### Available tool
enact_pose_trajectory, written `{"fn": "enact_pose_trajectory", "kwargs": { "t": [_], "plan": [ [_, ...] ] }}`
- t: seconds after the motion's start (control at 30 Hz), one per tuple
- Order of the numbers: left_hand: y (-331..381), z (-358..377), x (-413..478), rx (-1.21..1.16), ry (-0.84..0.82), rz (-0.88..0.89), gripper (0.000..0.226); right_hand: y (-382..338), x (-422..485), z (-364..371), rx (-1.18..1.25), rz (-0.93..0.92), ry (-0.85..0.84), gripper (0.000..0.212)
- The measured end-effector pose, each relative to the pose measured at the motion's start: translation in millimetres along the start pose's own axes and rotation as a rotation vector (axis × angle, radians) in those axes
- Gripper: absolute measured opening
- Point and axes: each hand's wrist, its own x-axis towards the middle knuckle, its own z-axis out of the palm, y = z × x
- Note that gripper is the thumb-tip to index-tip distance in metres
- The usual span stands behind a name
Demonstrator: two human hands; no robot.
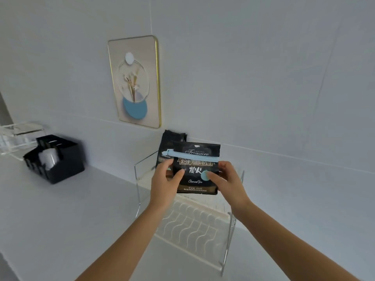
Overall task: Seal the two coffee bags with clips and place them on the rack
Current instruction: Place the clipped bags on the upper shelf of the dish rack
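Note:
A black coffee bag (197, 177) with gold lettering is held upright over the clear acrylic rack (188, 222). A light blue clip (190, 156) runs across the bag near its top. My left hand (164, 183) grips the bag's left side and my right hand (227, 181) grips its right side. Behind it, a second black coffee bag (172, 138) stands on the rack against the wall, mostly hidden by the front bag. I cannot tell whether the rear bag carries a clip.
A black organiser box (58, 161) with white packets sits on the white counter to the left. A clear acrylic holder (18, 136) stands behind the box. A framed flower picture (136, 82) hangs on the wall above the rack.

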Motion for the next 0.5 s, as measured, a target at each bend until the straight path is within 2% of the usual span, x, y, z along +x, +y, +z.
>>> {"fn": "enact_pose_trajectory", "kwargs": {
  "t": [0.1, 0.23, 0.33, 0.5],
  "plan": [
    [-26.0, -2.4, 40.2, -0.07, -0.029, -0.088, 0.038, 9.7, 27.7, 32.3, 0.006, 0.042, -0.038, 0.032],
    [-49.7, 12.1, 76.3, -0.209, -0.094, -0.223, 0.04, 18.6, 53.0, 46.9, -0.089, 0.157, 0.019, 0.034],
    [-64.7, 23.5, 93.1, -0.289, -0.139, -0.3, 0.044, 25.4, 63.9, 41.2, 0.092, 0.302, 0.022, 0.039],
    [-85.2, 42.8, 113.5, -0.311, -0.314, -0.371, 0.049, 50.9, 79.0, 39.1, 0.252, 0.381, 0.112, 0.057]
  ]
}}
